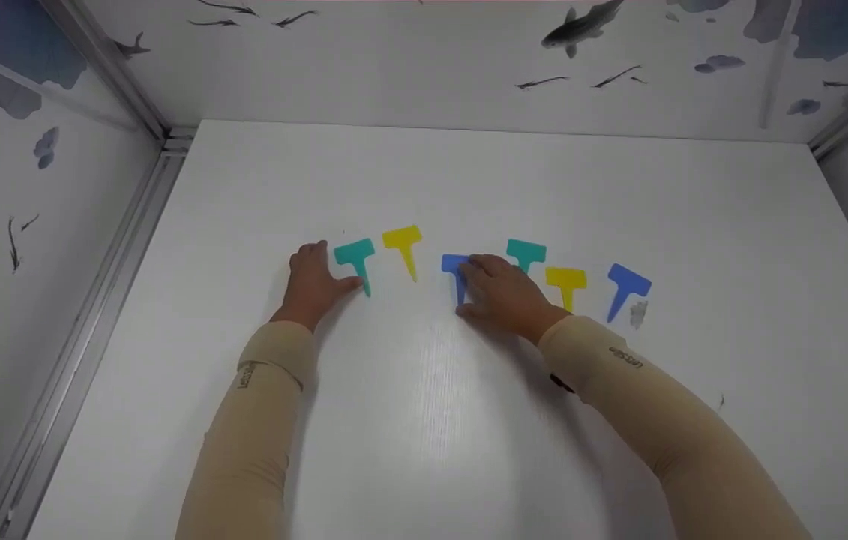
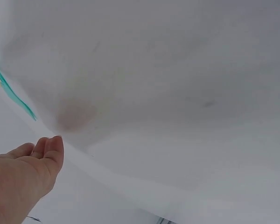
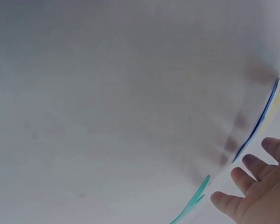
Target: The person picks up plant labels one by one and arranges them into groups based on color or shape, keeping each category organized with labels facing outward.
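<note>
Step in hand: by the look of it, setting tags by hand; both hands are at the row, the left at the left teal tag (image 1: 354,253), the right at the middle blue tag (image 1: 453,264).
Left hand (image 1: 311,285): fingers loosely extended, gripping nothing; thumb reaches the left teal tag's stem, light contact likely.
Right hand (image 1: 506,296): fingers spread and relaxed, no pinch visible; they overlap the middle blue tag's right edge, thumb beside the stem tip. Contact cannot be told.
Next move: probably calls for light fingertip pressure to slide or turn a tag, or a nail under an edge to lift one.
Row, left to right: left teal tag, left yellow tag (image 1: 403,238), middle blue tag, right teal tag (image 1: 526,250), right yellow tag (image 1: 566,277), right blue tag (image 1: 629,281). Right teal and right yellow stems partly hidden by the right hand and wrist.
Tag shape: flat T, broad rectangular head on the far side, stem tapering to a near point; tilts vary.
Tag material: thin, matt, apparently plastic.
Table (image 1: 424,427): white, faintly grained, softly glossy; grey smudge (image 1: 638,313) just beside the right blue tag.
Sleeves (image 1: 240,450): tan, smooth, stretchy-looking cloth.
</note>
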A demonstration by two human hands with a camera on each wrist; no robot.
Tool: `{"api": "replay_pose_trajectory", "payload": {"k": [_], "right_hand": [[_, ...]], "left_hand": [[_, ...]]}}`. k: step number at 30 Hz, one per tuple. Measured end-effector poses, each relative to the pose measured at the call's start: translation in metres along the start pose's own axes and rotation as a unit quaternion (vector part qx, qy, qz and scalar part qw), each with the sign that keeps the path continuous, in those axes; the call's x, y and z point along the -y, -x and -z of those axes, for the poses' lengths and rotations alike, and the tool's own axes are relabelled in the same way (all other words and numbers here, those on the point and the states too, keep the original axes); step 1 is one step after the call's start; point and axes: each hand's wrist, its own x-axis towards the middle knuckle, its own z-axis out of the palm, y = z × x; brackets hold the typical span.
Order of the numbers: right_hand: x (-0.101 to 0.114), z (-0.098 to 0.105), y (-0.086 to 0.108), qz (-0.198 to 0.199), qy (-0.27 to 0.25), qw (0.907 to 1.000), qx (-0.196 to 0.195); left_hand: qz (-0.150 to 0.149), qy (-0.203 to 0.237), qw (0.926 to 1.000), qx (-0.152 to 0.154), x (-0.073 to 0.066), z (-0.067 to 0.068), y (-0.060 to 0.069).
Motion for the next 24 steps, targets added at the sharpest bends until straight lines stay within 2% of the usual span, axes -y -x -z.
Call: {"api": "replay_pose_trajectory", "payload": {"k": [3, 10, 24], "right_hand": [[0.0003, -0.0007, -0.0034, 0.0, 0.01, 0.9999, 0.003], [0.0018, -0.0035, -0.0104, -0.029, 0.022, 0.999, 0.026], [0.0005, -0.0036, -0.0099, -0.024, 0.026, 0.9988, 0.034]], "left_hand": [[-0.001, 0.001, 1.0, 0.0, 0.0003, -0.0011, -0.0009], [-0.015, -0.001, 0.9999, 0.0, 0.0017, -0.0006, -0.0021], [-0.009, 0.003, 0.9999, 0.009, -0.0011, -0.0058, 0.0006]]}}
